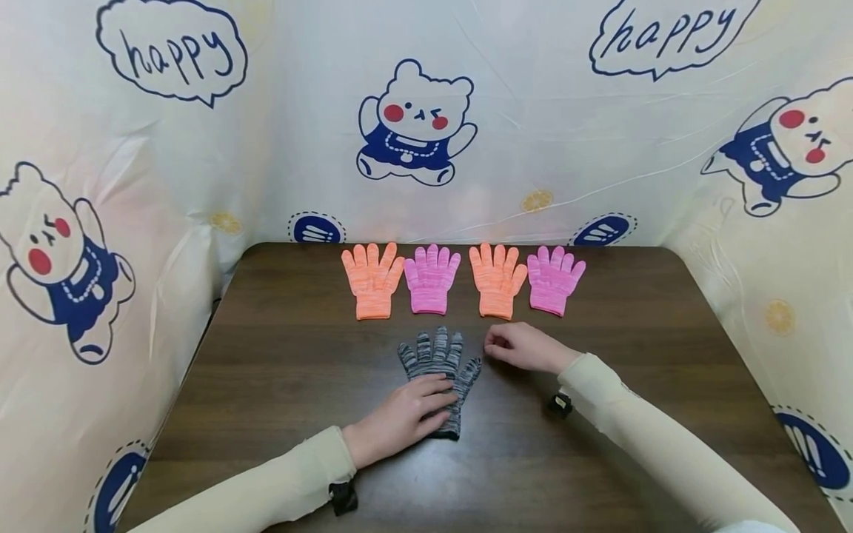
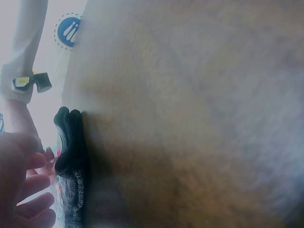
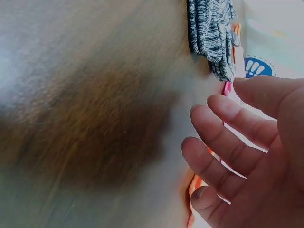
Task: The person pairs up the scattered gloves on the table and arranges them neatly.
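Observation:
A grey-and-black knit glove [image 1: 436,359] lies flat on the table, its fingers pointing away from me. My left hand [image 1: 403,414] rests across the glove's palm and cuff with fingers relaxed; the left wrist view shows the dark cuff [image 2: 71,142] beside that hand. To the right of the glove's thumb is my right hand [image 1: 529,346], loosely bent and holding nothing. In the right wrist view its fingers [image 3: 223,137] hang apart from the glove. Beyond lie an orange glove [image 1: 373,285], a pink glove [image 1: 432,281], a second orange glove [image 1: 496,285] and a second pink glove [image 1: 554,281].
The brown wooden table [image 1: 266,385] carries the row of coloured gloves along its far edge. A pale curtain [image 1: 520,148] printed with cartoon bears surrounds the table at the back and both sides. Dark wrist devices sit under both sleeves.

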`<state>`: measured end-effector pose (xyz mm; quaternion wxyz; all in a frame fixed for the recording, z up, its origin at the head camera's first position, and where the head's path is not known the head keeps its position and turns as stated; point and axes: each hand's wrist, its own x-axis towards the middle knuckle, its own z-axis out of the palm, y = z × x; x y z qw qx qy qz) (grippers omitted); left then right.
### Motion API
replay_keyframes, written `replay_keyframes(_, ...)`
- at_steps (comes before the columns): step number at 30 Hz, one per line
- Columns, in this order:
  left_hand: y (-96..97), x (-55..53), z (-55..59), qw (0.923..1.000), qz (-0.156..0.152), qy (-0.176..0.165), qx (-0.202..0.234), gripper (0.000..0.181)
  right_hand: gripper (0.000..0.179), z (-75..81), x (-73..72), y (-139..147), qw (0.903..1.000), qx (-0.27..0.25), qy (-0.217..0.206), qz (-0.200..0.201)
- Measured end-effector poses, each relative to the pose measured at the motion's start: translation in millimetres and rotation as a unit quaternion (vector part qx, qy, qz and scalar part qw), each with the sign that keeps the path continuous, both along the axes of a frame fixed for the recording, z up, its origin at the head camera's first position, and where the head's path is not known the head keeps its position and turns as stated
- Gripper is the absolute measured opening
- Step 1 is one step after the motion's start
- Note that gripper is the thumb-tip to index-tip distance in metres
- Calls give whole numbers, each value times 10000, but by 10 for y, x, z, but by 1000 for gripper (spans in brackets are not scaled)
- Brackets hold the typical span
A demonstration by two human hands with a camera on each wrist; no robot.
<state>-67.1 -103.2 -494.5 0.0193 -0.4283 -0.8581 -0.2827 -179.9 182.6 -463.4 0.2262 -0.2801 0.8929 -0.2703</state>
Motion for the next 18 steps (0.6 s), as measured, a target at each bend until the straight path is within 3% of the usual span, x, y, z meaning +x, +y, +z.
replay_keyframes(9,15,-14,18,9974,100,-541,-471,39,14,41,73,92,9998,-102,61,-169)
replay_keyframes(18,-26,28,10,9970,182,-570,-497,39,15,26,141,176,9993,-101,5,-355)
